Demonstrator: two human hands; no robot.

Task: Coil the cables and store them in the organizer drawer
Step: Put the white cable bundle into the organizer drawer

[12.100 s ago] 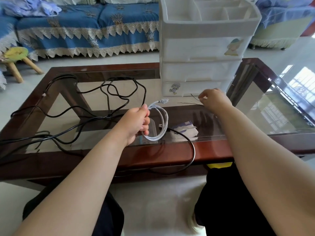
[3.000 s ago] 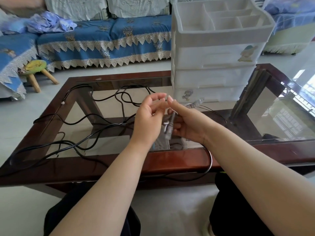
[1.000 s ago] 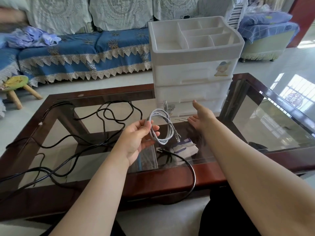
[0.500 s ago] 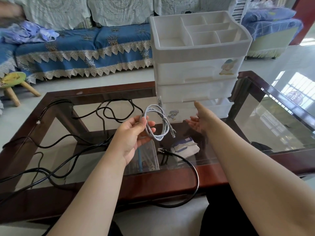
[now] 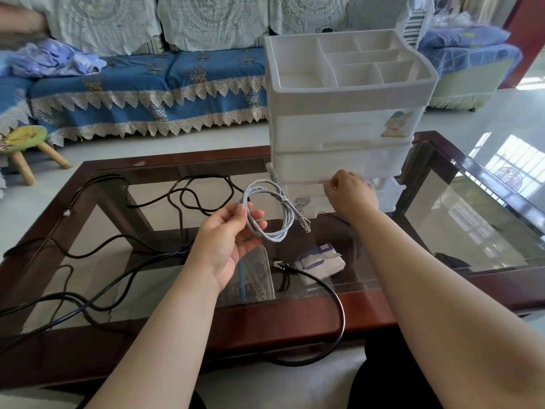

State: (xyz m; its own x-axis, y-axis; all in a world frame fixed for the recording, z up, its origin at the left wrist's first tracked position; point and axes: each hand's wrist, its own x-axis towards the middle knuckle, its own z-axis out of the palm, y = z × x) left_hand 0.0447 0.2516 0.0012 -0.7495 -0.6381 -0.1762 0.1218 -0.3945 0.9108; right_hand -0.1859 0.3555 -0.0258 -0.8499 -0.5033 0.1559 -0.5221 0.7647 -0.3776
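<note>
The left hand [image 5: 227,240] pinches the coiled white cable [image 5: 269,211] between thumb and fingers [image 5: 254,217] (loop dangling); the right hand [image 5: 351,191] grips the bottom drawer [image 5: 303,199].

2 bare forearms, no sleeves; black trousers [image 5: 392,376] over knees.

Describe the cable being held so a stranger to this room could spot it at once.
Start at the white plastic drawer organizer standing on the glass-topped coffee table. Just in front of its lower left corner, the left hand holds up a small coiled cable. It is pale grey and tied into a neat loop with clear plugs at its ends, unlike the loose black cables sprawled across the glass.
</note>
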